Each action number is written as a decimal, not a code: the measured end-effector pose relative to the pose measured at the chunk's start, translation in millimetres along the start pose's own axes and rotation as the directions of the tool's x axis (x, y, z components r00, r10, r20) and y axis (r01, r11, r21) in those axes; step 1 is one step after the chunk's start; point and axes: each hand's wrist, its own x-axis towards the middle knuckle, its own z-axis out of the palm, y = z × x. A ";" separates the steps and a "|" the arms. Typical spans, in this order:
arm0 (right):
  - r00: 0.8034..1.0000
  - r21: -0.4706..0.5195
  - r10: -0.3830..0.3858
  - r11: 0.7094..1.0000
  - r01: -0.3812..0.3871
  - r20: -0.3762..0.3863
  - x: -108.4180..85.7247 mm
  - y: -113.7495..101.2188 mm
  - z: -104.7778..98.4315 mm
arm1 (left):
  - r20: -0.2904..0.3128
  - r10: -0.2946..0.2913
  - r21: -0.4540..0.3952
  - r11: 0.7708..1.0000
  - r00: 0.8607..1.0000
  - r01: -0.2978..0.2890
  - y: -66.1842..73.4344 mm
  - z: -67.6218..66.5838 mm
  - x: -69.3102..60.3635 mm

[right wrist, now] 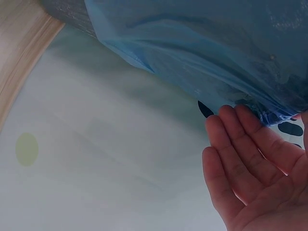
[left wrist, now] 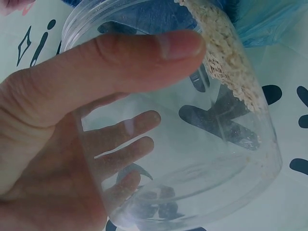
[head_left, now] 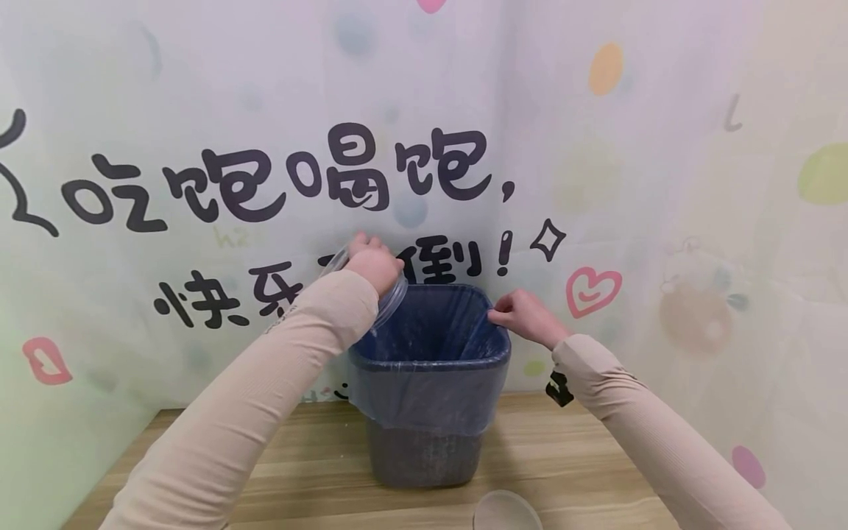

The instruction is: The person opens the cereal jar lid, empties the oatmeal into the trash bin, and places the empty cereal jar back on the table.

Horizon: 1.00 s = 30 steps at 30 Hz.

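In the head view my left hand (head_left: 374, 266) holds a clear plastic jar (head_left: 394, 303) tipped over the left side of a dark blue trash bin (head_left: 424, 460). Thumb and fingers clasp the jar from opposite sides in the left wrist view. Pale beige grainy or flaky bits (left wrist: 219, 45) lie along its lower wall, towards the mouth. A translucent blue trash bag (head_left: 424, 401) lines the bin and folds down over its rim. At the bin's right rim my right hand (head_left: 530, 318) pinches the bag's edge; its thumb is mostly out of the right wrist view.
The bin stands on a wood-grain table (head_left: 311, 471). A round translucent lid-like disc (head_left: 506, 511) lies at the front. Behind rises a pale printed backdrop (head_left: 265, 81) with black lettering, close to the bin. Something small and black (head_left: 559, 389) shows beneath the right wrist.
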 end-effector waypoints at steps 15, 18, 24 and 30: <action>1.000 0.018 0.010 1.000 -0.010 0.003 0.3 1.5 0.8 | -0.007 0.002 -0.003 1.000 1.000 -0.003 0.2 1.3 1.7; 1.000 0.023 0.005 1.000 -0.005 -0.005 0.2 1.7 0.4 | -0.001 -0.008 -0.017 1.000 1.000 0.008 0.8 0.5 1.8; 1.000 0.026 -0.001 1.000 0.001 -0.008 0.2 1.4 0.4 | 0.005 -0.016 -0.018 1.000 1.000 0.017 1.8 0.5 1.4; 1.000 0.017 -0.007 1.000 0.007 -0.006 -0.2 0.9 0.9 | 0.008 -0.030 -0.015 0.999 1.000 0.030 3.7 0.9 0.6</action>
